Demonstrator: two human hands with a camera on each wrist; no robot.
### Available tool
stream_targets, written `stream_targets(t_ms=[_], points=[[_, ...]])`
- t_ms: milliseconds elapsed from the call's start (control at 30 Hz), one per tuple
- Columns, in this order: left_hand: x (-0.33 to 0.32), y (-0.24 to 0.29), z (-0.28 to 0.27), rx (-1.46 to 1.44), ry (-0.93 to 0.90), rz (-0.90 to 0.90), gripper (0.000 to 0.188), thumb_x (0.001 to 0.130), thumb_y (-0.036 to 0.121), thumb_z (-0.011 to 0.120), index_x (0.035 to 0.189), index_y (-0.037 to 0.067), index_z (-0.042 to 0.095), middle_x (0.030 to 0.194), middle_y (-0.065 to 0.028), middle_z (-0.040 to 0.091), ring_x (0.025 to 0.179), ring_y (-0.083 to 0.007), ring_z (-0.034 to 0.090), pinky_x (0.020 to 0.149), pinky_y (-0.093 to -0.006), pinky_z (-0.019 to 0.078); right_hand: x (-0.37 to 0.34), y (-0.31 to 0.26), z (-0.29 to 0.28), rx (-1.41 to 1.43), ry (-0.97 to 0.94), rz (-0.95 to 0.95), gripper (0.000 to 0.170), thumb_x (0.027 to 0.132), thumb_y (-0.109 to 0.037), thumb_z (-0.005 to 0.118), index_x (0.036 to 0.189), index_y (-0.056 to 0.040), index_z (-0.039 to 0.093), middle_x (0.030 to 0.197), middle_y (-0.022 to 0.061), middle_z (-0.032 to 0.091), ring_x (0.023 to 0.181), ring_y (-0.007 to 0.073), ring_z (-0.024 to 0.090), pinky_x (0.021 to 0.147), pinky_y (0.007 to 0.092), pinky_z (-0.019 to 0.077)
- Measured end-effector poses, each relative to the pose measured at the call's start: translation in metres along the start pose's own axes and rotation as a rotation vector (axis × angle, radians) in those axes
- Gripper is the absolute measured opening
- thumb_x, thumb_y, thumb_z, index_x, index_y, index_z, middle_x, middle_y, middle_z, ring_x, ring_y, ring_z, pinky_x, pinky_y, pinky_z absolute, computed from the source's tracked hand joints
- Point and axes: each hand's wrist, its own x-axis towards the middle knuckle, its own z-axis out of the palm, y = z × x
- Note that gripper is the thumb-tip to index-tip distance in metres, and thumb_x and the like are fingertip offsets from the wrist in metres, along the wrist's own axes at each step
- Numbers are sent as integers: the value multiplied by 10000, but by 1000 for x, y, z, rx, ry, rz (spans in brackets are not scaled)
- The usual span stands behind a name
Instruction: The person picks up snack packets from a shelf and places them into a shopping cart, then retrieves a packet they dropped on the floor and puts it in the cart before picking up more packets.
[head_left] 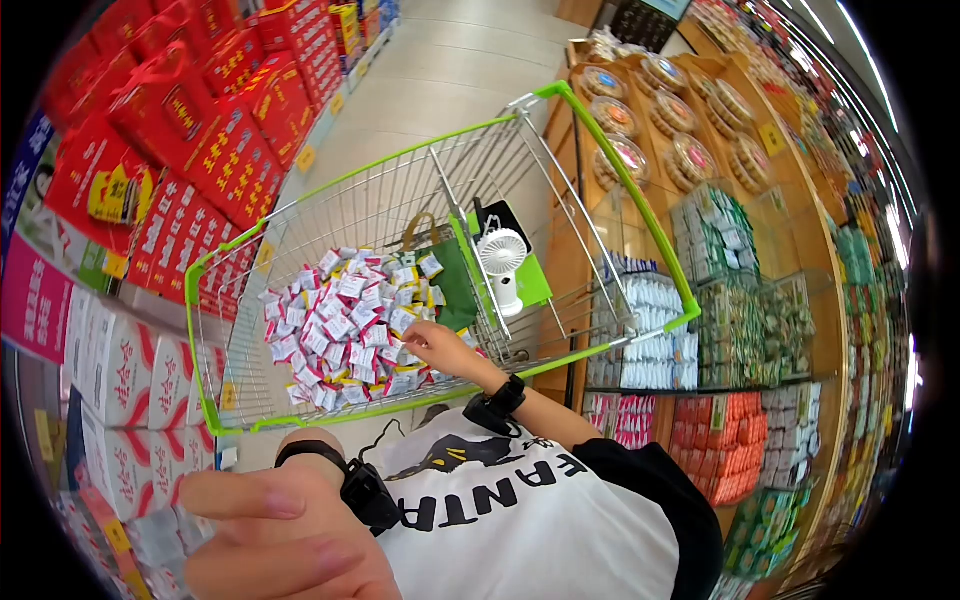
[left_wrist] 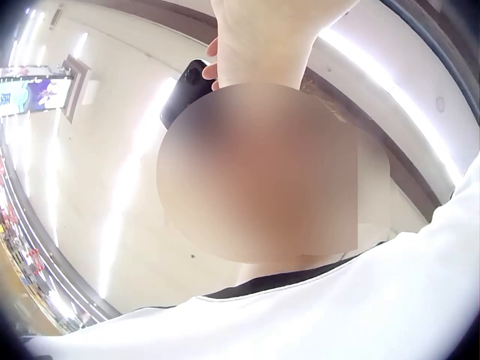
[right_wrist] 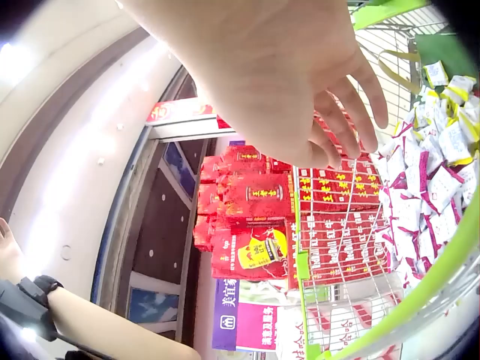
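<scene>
White-and-pink wrapped packets (head_left: 340,315) lie heaped in my shopping cart (head_left: 688,305) beside a green bag (head_left: 455,285), and over that pile my right hand (head_left: 437,348) curves loosely, its fingers empty as far as I can see — too hasty a scoop could send the loose heap sliding. Only the left wrist view shows a black device (left_wrist: 186,94) by the fingertips of my left hand (head_left: 275,565); whether I grip it, I cannot tell.
</scene>
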Motion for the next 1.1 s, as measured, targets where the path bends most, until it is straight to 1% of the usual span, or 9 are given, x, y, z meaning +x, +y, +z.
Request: stream_targets(t_ms=[333,433,533,633,733,833,867,967,1100], points=[[-5,-19,39,-538,59,-46,452,841,207,421,1239,282,220,900,-56,347,581,-144,481,513,-348,379,-59,12,2,33,244,205,156,760,-100,516,895,-22,515,809,103,544,712,190,554,631,294,442],[-3,-13,59,-710,206,-15,348,818,171,460,1151,231,381,857,-60,416,621,-161,501,515,-344,385,-69,5,-3,39,318,220,160,764,-102,511,898,-13,510,815,105,541,728,188,551,640,294,442],[8,-9,80,-1488,40,-20,76,731,104,559,798,90,593,812,-79,571,730,-192,507,608,-309,400,-76,-1,-10,33,359,202,166,767,-91,501,914,-17,513,833,107,539,759,188,547,651,293,442],[19,12,118,-2272,-44,-5,110,711,82,605,808,32,599,841,-95,592,814,-203,481,664,-309,385,-86,-11,-18,-32,379,182,162,772,-82,494,923,-29,519,840,104,538,772,192,548,664,290,440],[31,39,106,-2624,-355,-389,137,696,93,639,796,9,598,835,-116,596,878,-231,465,740,-335,356,-100,-23,-28,13,404,130,157,774,-77,492,921,-29,520,842,102,539,776,196,549,672,292,440],[48,65,98,-2690,-532,-457,214,678,137,672,816,-4,590,853,-127,596,948,-263,435,818,-350,318,-118,-33,-37,-3,452,57,124,759,-85,486,868,-37,524,790,113,533,734,243,536,638,322,430],[47,99,117,-2706,62,-209,210,693,135,661,827,-6,581,861,-165,585,908,-290,486,816,-368,340,-127,-35,-39,-25,460,23,124,760,-83,489,869,-36,522,783,114,530,728,245,534,635,322,428],[58,140,130,-2704,417,-40,164,705,85,641,818,-13,572,862,-210,571,813,-297,546,777,-394,374,-154,-37,-45,-73,488,20,119,757,-75,495,865,-33,522,775,116,527,722,245,532,630,319,427],[66,175,133,-2694,503,0,135,711,53,626,809,-18,566,851,-234,562,736,-302,575,727,-415,396,-190,-37,-50,-21,568,32,108,749,-71,496,843,-25,521,759,115,528,726,246,533,635,317,427]])
